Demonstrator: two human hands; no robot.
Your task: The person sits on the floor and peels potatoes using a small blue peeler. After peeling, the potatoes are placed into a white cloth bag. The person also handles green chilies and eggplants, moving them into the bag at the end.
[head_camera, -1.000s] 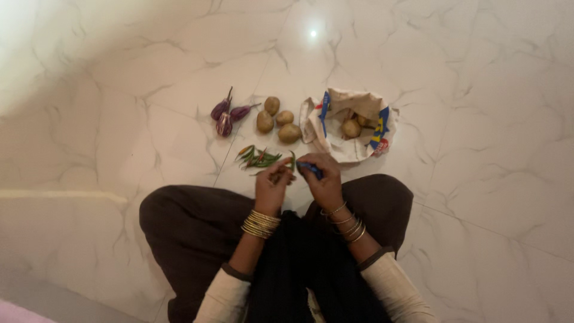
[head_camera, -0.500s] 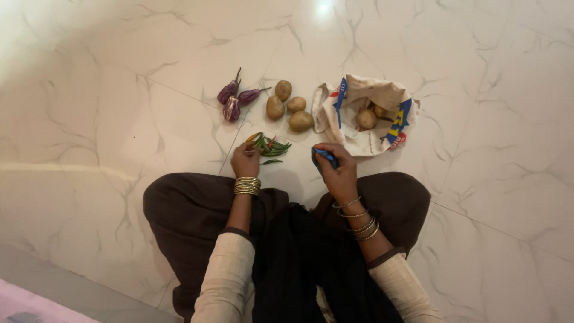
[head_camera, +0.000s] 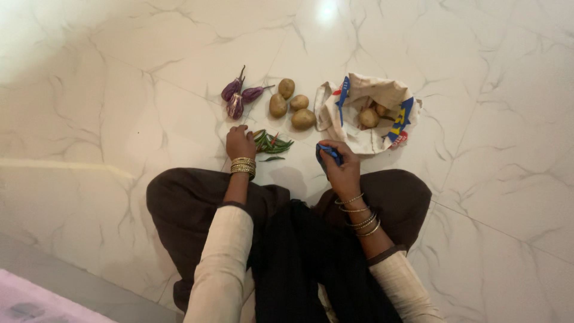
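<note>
my left hand (head_camera: 240, 142) rests curled on the heap of slim green chillies (head_camera: 272, 144) on the white marble floor (head_camera: 119, 90); my right hand (head_camera: 338, 165) pinches a small blue-handled tool (head_camera: 328, 151). sorting step, i reckon; next calls for lifting one chilli.

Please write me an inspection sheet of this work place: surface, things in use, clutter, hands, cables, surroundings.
Surface: white marble floor, glossy, with a light reflection.
Job's things: pile of green chillies with a few red ones; one chilli lies apart; small blue object, kind unclear.
Clutter: three small aubergines; three potatoes; open cloth bag holding more potatoes.
Grips: left hand at the chilli pile; right hand closed on the blue object.
Cables: nothing seen.
Surroundings: pink edge at lower left.
</note>
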